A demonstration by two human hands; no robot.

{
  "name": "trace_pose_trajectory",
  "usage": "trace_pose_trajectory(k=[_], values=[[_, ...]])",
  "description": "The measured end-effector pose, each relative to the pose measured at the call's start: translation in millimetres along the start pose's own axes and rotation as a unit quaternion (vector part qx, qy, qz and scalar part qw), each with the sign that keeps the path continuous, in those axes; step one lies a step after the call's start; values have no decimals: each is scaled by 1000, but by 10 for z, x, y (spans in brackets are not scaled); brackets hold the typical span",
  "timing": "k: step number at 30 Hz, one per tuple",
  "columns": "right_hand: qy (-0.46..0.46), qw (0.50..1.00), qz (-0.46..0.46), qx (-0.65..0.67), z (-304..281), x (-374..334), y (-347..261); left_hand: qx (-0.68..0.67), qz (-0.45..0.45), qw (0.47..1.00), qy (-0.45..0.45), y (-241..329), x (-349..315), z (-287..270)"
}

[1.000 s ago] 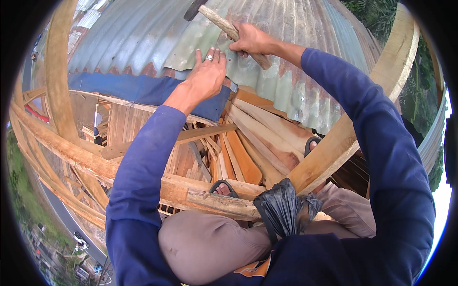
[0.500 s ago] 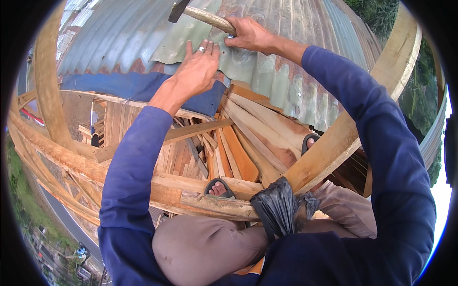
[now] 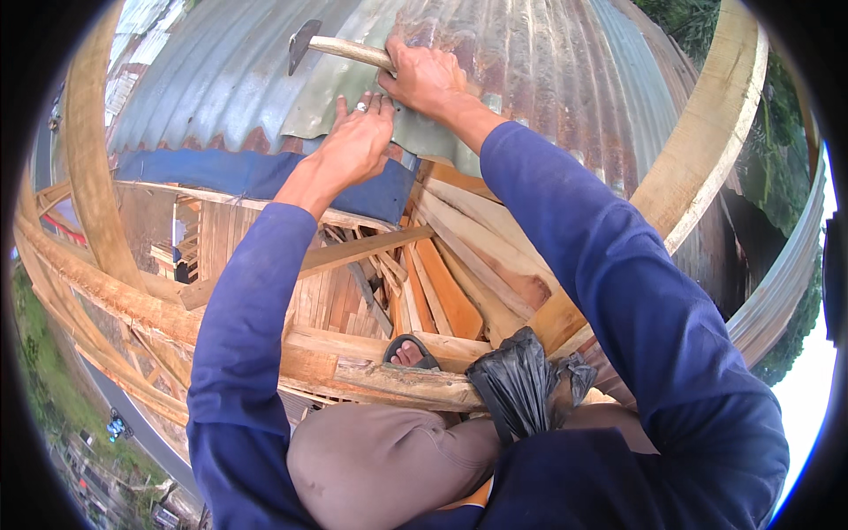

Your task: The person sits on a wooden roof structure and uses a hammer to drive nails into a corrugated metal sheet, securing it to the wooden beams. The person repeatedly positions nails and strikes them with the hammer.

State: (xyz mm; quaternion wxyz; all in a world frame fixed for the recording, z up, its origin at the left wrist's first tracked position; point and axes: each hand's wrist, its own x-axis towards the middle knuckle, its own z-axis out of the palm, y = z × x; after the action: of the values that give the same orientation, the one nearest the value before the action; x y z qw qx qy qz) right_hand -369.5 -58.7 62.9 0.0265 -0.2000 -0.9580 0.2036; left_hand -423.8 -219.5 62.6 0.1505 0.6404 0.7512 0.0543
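A hammer (image 3: 349,49) with a dark metal head and a pale wooden handle is gripped in my right hand (image 3: 429,81). Its head points left, over the corrugated metal roofing sheets (image 3: 530,79). My left hand (image 3: 355,140) lies on the lower edge of a greenish sheet, fingers stretched out, a ring on one of them. The fingertips of the left hand are just below the hammer's handle. Whether a nail is under either hand I cannot make out. Blue tarp (image 3: 256,175) shows beneath the edge of the sheets.
Wooden beams (image 3: 698,132) frame the roof on both sides. Loose planks (image 3: 477,256) lie below the sheets. A sandalled foot (image 3: 411,352) rests by a timber (image 3: 397,382), and a black plastic bag (image 3: 511,382) hangs at my waist. Far below left runs a road (image 3: 146,422).
My right hand has moved left and slightly down with the hammer, bringing its head lower and farther left. My left hand has shifted slightly left and down, staying on the sheet.
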Motion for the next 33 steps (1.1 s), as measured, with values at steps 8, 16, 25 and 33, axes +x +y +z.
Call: trace_pose_trajectory(k=[8,16,25,33], values=[[24,998,-17,-48,73,178,68,7,1,1000,-27,28,53,-142],[18,998,-42,-43,40,180,82,-6,-9,1000,-25,61,-8,-140],[3,998,-53,-22,261,311,166,-33,-19,999,-37,22,-30,-29],[-33,997,-69,-18,489,323,190,-32,-10,999,-9,-28,-95,254]])
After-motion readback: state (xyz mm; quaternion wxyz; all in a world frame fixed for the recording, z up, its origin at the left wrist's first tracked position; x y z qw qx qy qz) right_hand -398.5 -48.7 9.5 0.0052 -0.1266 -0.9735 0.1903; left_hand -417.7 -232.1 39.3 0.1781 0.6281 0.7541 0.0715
